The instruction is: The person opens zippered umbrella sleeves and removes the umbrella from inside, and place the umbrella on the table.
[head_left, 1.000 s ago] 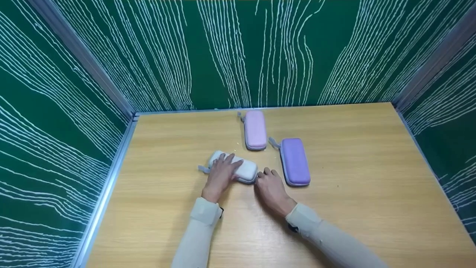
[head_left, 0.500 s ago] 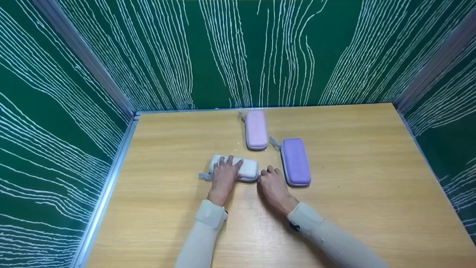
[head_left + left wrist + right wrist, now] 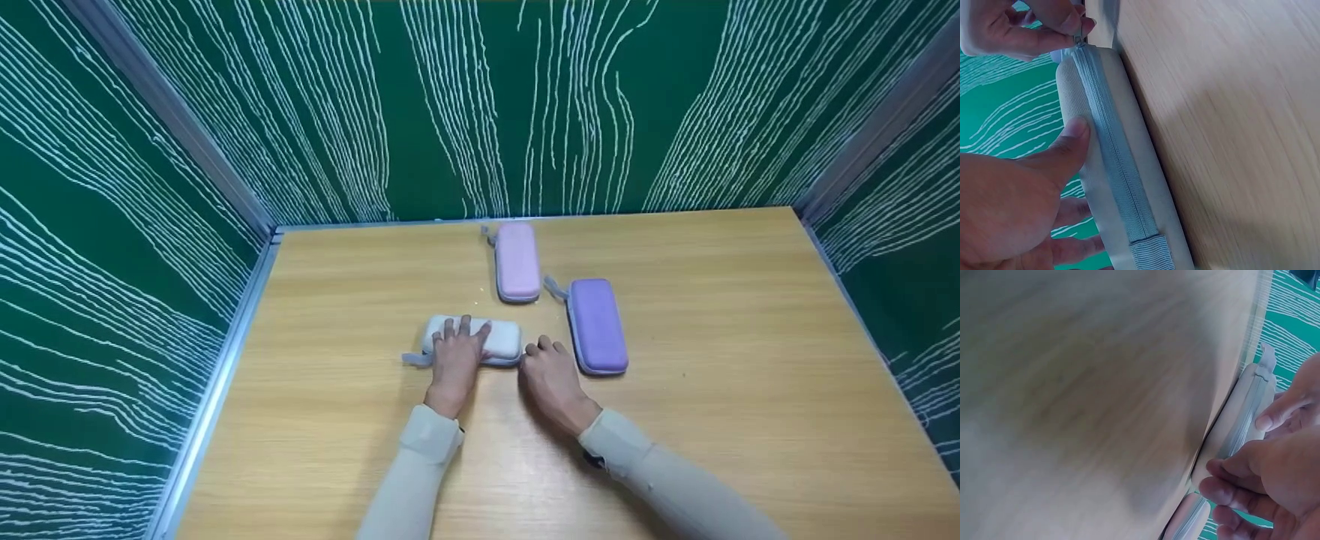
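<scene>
A white hard zip case (image 3: 506, 341) lies on the table, its long side facing the person and its grey strap (image 3: 417, 360) at the left end. My left hand (image 3: 456, 364) holds it down, fingers spread over the top. In the left wrist view the left thumb (image 3: 1069, 143) presses the upper shell just above the zip (image 3: 1114, 146), whose teeth look joined along this side. At the case's right end, my right hand (image 3: 553, 379) pinches the small zipper pull (image 3: 1078, 40) between thumb and finger. The right fingers partly hide that corner in the right wrist view.
Just right of my right hand lies a purple zip case (image 3: 598, 326) with a grey strap. A pink zip case (image 3: 517, 261) sits farther back near the table's rear edge. Green walls (image 3: 435, 112) with white lines enclose the wooden table (image 3: 712, 420) behind and at both sides.
The white case has turned until its long side lies nearly level with the table's front, its left end coming nearer. My left hand shifted slightly right with it; the right hand barely moved.
</scene>
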A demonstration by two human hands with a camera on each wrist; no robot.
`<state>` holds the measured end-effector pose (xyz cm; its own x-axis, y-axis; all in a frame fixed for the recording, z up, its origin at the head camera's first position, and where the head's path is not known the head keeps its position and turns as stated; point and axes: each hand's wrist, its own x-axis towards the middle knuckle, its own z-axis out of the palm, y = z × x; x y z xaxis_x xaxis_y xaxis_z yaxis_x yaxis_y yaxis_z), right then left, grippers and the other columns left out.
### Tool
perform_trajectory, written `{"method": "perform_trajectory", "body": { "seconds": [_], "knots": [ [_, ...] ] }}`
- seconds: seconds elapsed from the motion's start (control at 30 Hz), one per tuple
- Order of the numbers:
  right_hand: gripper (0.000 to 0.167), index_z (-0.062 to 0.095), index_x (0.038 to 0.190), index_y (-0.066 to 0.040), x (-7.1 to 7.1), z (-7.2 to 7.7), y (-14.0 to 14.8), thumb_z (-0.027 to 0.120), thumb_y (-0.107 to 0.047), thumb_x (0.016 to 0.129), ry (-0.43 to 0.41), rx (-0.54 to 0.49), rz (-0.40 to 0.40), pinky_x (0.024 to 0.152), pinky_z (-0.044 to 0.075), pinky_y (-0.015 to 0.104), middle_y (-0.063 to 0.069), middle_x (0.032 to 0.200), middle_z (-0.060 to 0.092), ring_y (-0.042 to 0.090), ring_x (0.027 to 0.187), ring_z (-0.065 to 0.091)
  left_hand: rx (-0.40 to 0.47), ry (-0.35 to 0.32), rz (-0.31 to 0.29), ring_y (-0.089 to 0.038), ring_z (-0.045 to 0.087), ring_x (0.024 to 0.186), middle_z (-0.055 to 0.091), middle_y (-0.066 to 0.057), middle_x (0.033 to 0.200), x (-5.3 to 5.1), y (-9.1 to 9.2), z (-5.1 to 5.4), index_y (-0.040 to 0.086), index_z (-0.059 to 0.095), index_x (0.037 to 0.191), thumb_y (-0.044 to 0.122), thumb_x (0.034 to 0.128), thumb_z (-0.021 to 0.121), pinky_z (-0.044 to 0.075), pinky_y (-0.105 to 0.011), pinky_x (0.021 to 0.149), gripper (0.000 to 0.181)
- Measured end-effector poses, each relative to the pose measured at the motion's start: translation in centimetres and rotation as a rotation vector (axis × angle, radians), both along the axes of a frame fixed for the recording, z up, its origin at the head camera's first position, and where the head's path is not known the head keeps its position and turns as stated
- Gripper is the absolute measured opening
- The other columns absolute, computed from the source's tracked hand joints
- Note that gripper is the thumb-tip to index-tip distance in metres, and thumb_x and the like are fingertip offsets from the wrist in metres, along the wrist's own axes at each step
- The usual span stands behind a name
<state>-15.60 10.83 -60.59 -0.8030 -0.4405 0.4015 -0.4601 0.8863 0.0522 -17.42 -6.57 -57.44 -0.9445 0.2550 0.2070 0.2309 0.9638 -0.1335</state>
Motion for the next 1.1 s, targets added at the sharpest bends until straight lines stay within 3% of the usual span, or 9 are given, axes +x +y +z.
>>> {"method": "perform_trajectory", "body": {
  "seconds": [0.27, 0.6, 0.9, 1.1],
  "knots": [
    [0.008, 0.077, 0.08, -0.003, 0.5, 0.2, -0.6, 0.071, 0.0, 0.084, -0.062, 0.006, -0.022, 0.07, 0.051, 0.04, 0.009, 0.081, 0.07, 0.029, 0.082, 0.059, -0.013, 0.026, 0.009, -0.033, 0.064, 0.116, 0.067, -0.009, 0.129, 0.4, 0.4, 0.0, 0.034, 0.07, 0.135, 0.049, 0.0882, 0.07, 0.056, -0.043, 0.082, 0.049],
    [0.009, 0.077, 0.08, -0.003, 0.9, 0.2, -1.2, 0.07, 0.0, 0.085, -0.069, 0.012, -0.05, 0.07, 0.052, 0.04, 0.009, 0.081, 0.069, 0.029, 0.082, 0.059, 0.006, 0.021, 0.022, -0.034, 0.064, 0.115, 0.067, -0.01, 0.131, 0.4, 0.5, -0.3, 0.033, 0.07, 0.136, 0.044, 0.0897, 0.072, 0.056, -0.045, 0.084, 0.048],
    [0.013, 0.075, 0.074, -0.003, 0.9, -0.5, -1.8, 0.068, -0.003, 0.084, 0.035, -0.006, -0.056, 0.065, 0.052, 0.038, 0.009, 0.075, 0.066, 0.028, 0.078, 0.059, 0.005, 0.094, 0.026, -0.032, 0.066, 0.109, 0.069, -0.01, 0.123, 0.2, 0.5, -0.9, 0.033, 0.073, 0.131, 0.05, 0.0832, 0.076, 0.055, -0.043, 0.077, 0.05],
    [0.01, 0.075, 0.074, -0.003, 1.0, -0.3, -2.1, 0.07, -0.004, 0.083, 0.032, 0.0, -0.067, 0.065, 0.051, 0.037, 0.008, 0.074, 0.066, 0.027, 0.077, 0.059, 0.009, 0.071, 0.025, -0.033, 0.065, 0.11, 0.068, -0.011, 0.125, 0.2, 0.5, -0.8, 0.033, 0.072, 0.133, 0.048, 0.0866, 0.075, 0.056, -0.044, 0.079, 0.049]
  ]
}}
